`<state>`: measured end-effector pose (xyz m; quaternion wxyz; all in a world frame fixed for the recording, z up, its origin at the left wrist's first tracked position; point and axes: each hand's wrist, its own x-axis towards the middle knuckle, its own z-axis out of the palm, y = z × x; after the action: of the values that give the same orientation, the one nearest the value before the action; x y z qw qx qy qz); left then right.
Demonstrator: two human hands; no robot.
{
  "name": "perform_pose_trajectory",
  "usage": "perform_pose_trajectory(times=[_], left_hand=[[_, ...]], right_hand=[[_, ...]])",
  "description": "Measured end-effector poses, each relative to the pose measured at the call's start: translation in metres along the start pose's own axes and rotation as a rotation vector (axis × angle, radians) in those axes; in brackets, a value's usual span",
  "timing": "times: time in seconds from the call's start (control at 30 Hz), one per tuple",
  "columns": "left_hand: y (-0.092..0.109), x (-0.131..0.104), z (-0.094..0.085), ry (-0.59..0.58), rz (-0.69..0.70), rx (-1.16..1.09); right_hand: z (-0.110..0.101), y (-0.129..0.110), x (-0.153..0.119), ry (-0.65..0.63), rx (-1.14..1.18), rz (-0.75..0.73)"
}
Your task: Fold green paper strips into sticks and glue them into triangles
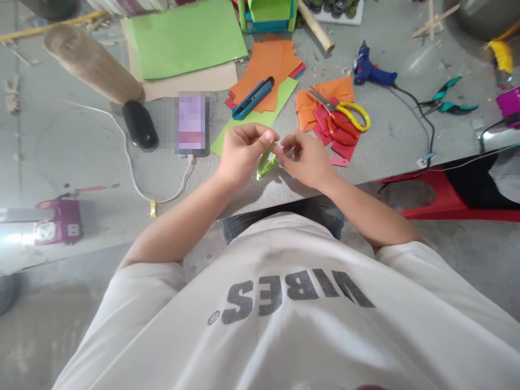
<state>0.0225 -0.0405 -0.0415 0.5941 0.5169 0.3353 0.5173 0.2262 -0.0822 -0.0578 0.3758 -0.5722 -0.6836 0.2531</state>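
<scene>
My left hand [242, 154] pinches a small folded strip of light green paper [267, 164] between thumb and fingers, near the table's front edge. My right hand [307, 161] meets it from the other side, its curled fingertips closed on the upper part of the strip. The lower end of the strip hangs loose, bent back on itself. Just beyond the hands lies a larger sheet of green paper [283, 99], with orange sheets [268, 59] and a blue box cutter [252, 98] on top. To the right, scissors [343, 115] rest on cut orange and red paper pieces [307, 112].
A phone [192, 123] on a white cable and a black-ended wooden cylinder [91, 62] are at left. Farther right lie a blue glue gun [371, 67] with its cord and teal pliers [449, 99]. A green frame [268, 24] stands at the back.
</scene>
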Motion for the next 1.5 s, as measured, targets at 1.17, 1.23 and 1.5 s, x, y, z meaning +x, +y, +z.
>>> perform_pose_trajectory(times=[1.17, 1.23, 1.5], left_hand=[[0.013, 0.001, -0.015, 0.288, 0.108, 0.006], [0.013, -0.001, -0.016, 0.273, 0.135, -0.009], [0.01, -0.001, -0.02, 0.287, 0.22, 0.006]], right_hand=[[0.029, -0.011, 0.064, -0.257, 0.618, 0.157], [0.025, -0.016, 0.063, -0.335, 0.696, 0.246], [0.025, -0.027, 0.061, -0.438, 0.815, 0.442]])
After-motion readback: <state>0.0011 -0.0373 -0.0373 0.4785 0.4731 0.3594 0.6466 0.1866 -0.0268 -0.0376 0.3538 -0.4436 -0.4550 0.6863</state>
